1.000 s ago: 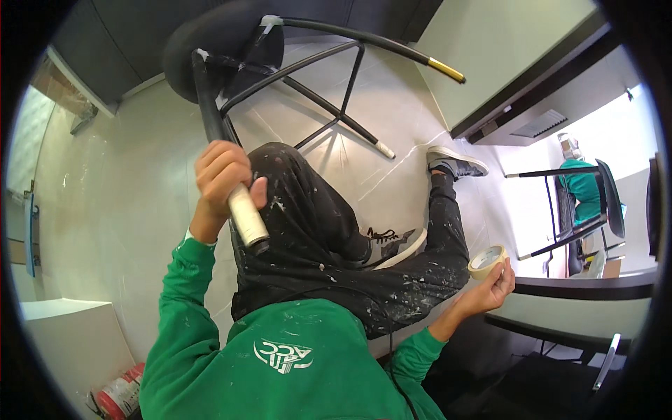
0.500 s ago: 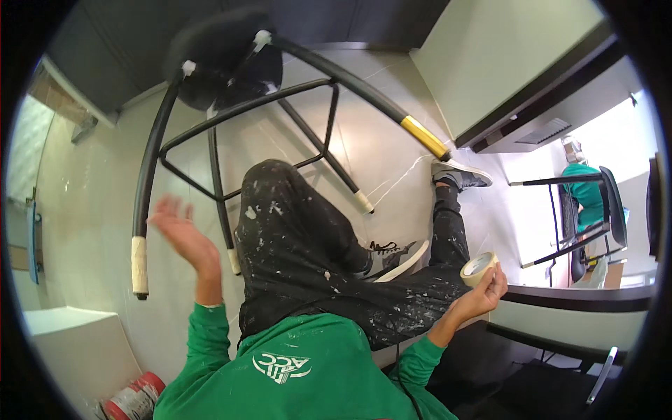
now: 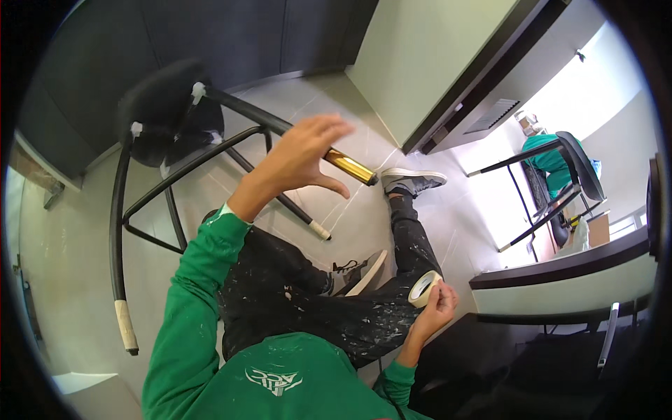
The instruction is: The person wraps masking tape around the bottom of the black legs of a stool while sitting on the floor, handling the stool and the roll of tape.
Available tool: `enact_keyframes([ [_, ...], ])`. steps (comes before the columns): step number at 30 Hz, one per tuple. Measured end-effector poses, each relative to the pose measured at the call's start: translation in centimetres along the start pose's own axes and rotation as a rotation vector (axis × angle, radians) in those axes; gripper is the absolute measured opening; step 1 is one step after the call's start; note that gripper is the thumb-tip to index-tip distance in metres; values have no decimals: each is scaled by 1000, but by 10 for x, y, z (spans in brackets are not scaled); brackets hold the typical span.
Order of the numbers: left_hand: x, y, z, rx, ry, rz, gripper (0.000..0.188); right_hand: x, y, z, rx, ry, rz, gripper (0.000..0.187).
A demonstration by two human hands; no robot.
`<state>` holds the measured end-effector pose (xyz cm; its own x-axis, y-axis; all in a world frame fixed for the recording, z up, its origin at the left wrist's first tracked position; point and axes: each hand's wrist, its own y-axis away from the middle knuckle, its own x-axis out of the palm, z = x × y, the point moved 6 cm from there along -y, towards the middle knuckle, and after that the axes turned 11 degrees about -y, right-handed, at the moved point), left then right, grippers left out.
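I sit on the floor with a black metal chair (image 3: 168, 119) lying on its side before my legs. My left hand (image 3: 301, 157) is raised with fingers spread, hovering right at the chair leg that ends in a gold tip (image 3: 350, 166); it grips nothing. Two other legs have pale tape around their ends, one (image 3: 126, 325) at the lower left and one (image 3: 320, 229) near my knee. Down at my right thigh, my right hand (image 3: 437, 308) holds a roll of masking tape (image 3: 423, 288).
My paint-spattered trousers and grey shoe (image 3: 413, 180) stretch across the pale tiled floor. Dark cabinets (image 3: 210, 35) stand behind the chair. To the right are a counter edge (image 3: 560, 276), another black chair (image 3: 553, 189) and a person in green (image 3: 549, 157).
My left hand let go of the taped leg it gripped, the chair turned and dropped lower, and the hand swung right to the gold-tipped leg. The right hand kept the tape roll.
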<state>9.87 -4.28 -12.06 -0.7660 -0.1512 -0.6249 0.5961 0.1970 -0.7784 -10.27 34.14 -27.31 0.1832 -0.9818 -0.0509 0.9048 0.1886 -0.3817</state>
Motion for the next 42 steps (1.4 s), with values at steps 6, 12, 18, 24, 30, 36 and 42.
enact_keyframes([
  [6, 36, 2, -8, 2, -43, 143, 44, -10, 12, -10, 67, -75, -7, 17],
  [12, 36, -5, -59, 86, 43, 213, 37, -8, -7, 7, 58, -51, -19, 16],
  [18, 40, 1, -108, 300, 95, 362, 42, 0, -12, 20, 44, -72, -4, 17],
  [24, 42, -15, -184, 422, 317, 499, 41, 4, -9, 20, 101, -24, -28, 16],
  [30, 8, 8, -228, 460, 733, 171, 21, 13, -28, 44, 36, -11, 96, 16],
  [36, -9, 38, -206, 18, 1010, -113, 38, 30, -73, 147, -81, -209, 269, 15],
  [42, -36, 30, -163, -239, 938, -218, 54, 87, -48, 240, -261, -280, 473, 14],
])
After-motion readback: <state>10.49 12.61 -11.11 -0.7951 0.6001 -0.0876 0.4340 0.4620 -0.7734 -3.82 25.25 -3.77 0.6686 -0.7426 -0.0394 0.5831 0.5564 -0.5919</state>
